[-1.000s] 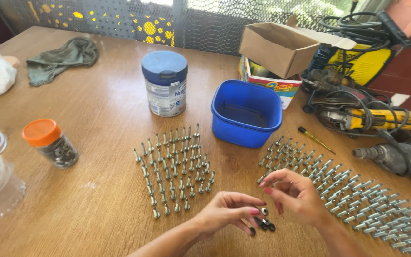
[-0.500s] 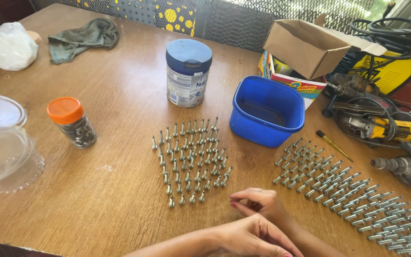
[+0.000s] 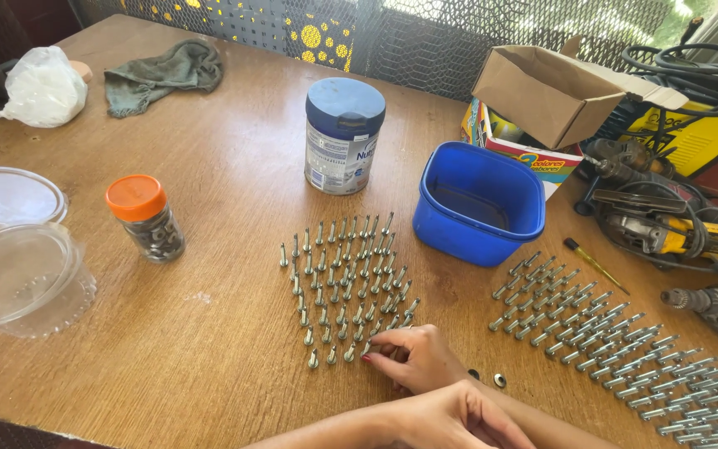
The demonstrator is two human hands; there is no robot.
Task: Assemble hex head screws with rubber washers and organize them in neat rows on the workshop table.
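Note:
My right hand (image 3: pixel 415 357) reaches left across the wooden table (image 3: pixel 209 199). Its fingertips pinch a bolt at the lower right corner of a block of bolts standing in neat rows (image 3: pixel 346 287). My left hand (image 3: pixel 459 420) lies just below it at the bottom edge, back up and fingers curled, so what is inside it is hidden. Two small washers (image 3: pixel 487 377) rest on the table just right of my right hand. A second, larger field of bolts (image 3: pixel 600 345) lies in rows to the right.
Behind the bolts stand a blue plastic tub (image 3: pixel 479 204) and a tin with a blue lid (image 3: pixel 344 137). At left are an orange-lidded jar (image 3: pixel 146 218), clear plastic containers (image 3: pixel 22 278), a white bag (image 3: pixel 39 87) and a green rag (image 3: pixel 159 73). A cardboard box (image 3: pixel 554 87), power tools (image 3: pixel 675 233) and a small screwdriver (image 3: pixel 592 264) crowd the right.
My hands worked together near the right bolt field, then shifted left. Now my right hand reaches to the left block's lower corner. The view has tilted and shifted.

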